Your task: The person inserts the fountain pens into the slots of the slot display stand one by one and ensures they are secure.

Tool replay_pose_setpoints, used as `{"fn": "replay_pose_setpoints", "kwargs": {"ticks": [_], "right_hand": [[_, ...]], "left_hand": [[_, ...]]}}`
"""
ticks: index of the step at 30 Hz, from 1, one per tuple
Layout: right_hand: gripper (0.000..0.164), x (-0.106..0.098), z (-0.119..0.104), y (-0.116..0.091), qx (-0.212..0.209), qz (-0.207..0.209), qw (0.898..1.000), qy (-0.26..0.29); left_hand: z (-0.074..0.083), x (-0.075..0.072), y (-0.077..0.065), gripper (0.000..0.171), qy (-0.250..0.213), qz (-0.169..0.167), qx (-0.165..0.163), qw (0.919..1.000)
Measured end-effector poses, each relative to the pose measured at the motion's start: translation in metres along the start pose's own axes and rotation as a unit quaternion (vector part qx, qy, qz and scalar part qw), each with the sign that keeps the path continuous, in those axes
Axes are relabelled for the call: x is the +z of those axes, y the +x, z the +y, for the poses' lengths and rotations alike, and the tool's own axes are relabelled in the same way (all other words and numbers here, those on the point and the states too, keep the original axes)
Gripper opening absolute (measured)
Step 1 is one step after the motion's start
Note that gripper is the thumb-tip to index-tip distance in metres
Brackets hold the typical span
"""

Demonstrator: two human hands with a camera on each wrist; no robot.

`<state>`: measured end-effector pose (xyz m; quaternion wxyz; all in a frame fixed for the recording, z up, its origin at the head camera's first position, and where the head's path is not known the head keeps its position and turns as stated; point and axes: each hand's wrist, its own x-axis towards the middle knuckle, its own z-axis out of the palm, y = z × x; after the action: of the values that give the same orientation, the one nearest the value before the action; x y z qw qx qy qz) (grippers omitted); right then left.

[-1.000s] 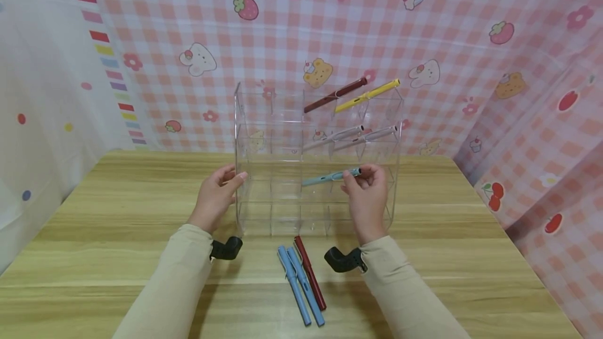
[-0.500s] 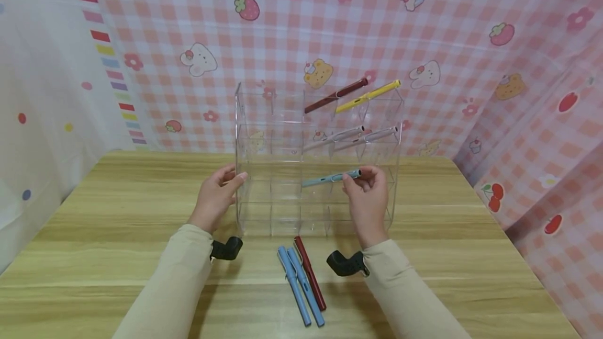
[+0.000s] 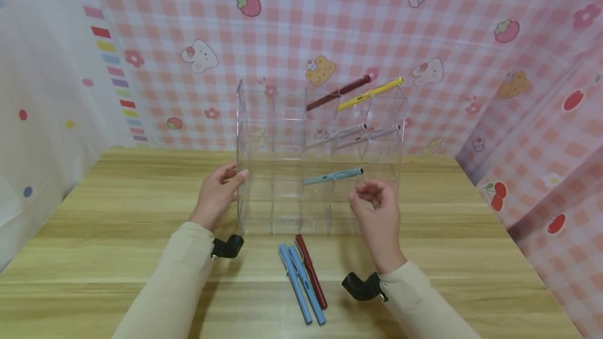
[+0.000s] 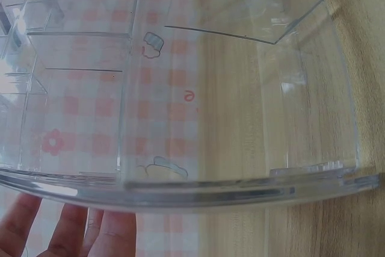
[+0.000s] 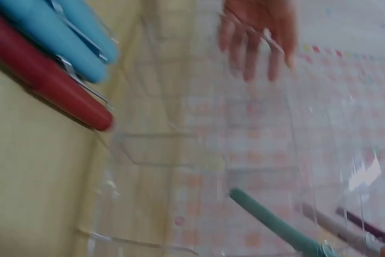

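Note:
A clear acrylic rack with several divided rows stands on the table. My left hand touches its left side; in the left wrist view the fingers show outside the rack's edge. A teal pen lies slanted in a middle row. Just below the pen's right end is my right hand, fingers loosely bent and holding nothing. Higher rows carry a dark red pen, a yellow pen and two pale pens, one being the left pale pen.
In front of the rack two blue pens and a red pen lie side by side on the wooden table. A pink checked cloth hangs behind. Black wrist cameras, such as the right camera, project from both cuffs.
My right hand has let go of the teal pen and moved down and slightly right. The pen stays in the rack. My left hand keeps its place at the rack's side.

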<state>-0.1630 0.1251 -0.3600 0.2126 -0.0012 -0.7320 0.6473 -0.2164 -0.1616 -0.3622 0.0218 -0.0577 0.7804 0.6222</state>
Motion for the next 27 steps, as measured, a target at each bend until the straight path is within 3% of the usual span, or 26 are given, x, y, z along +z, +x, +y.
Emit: {"fn": "replay_pose_setpoints", "kwargs": {"ticks": [10, 21, 27], "right_hand": [[0.023, 0.005, 0.007, -0.022, 0.015, -0.122, 0.99, -0.072], [0.026, 0.02, 0.022, -0.03, 0.007, -0.233, 0.959, -0.162], [0.028, 0.027, 0.027, -0.028, 0.026, -0.285, 0.939, -0.189]], "left_hand": [[0.002, 0.0, -0.001, 0.06, -0.006, 0.0, 0.001, 1.0], [0.002, 0.0, -0.003, 0.06, -0.003, 0.0, 0.0, 1.0], [0.003, 0.001, -0.002, 0.06, -0.004, 0.001, 0.0, 1.0]]}}
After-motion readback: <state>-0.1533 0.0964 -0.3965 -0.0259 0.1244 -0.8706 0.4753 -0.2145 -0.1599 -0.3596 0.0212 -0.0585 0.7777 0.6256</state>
